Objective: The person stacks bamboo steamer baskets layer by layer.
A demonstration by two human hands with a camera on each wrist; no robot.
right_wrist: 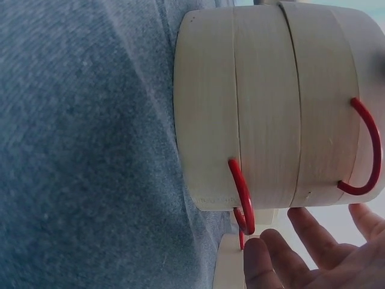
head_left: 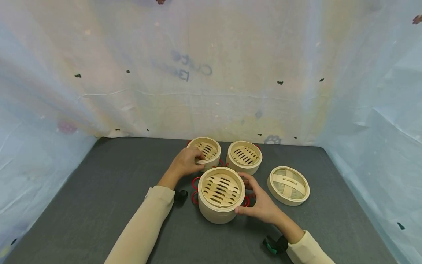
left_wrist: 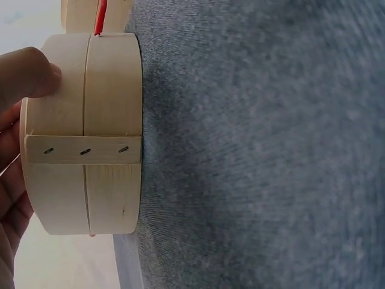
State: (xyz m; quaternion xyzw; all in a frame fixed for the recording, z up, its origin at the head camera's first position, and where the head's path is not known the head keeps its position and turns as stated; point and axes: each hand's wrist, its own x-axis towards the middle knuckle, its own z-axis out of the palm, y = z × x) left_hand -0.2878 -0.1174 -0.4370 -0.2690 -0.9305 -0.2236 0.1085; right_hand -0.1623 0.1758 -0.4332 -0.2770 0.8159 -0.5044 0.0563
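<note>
My left hand [head_left: 187, 162] grips the near-left rim of a small bamboo steamer basket [head_left: 207, 150] at the back. In the left wrist view, its thumb lies on the basket's pale outer wall [left_wrist: 111, 90] and the fingers are over the rim. Nearer to me stands a taller stack of bamboo steamer baskets [head_left: 221, 190] with a slatted top and red loop handles [right_wrist: 243, 195]. Around this stack's right side my right hand [head_left: 258, 203] holds its fingers spread. The right wrist view has those fingers loosely extended beside the wall; whether they touch it is unclear.
Another slatted steamer basket [head_left: 244, 157] sits at the back right, close behind the stack. A round woven steamer lid [head_left: 288, 186] with a strap handle lies to the right. Dark grey cloth [head_left: 125, 198] covers the table; pale plastic sheeting [head_left: 230, 73] hangs behind and at both sides.
</note>
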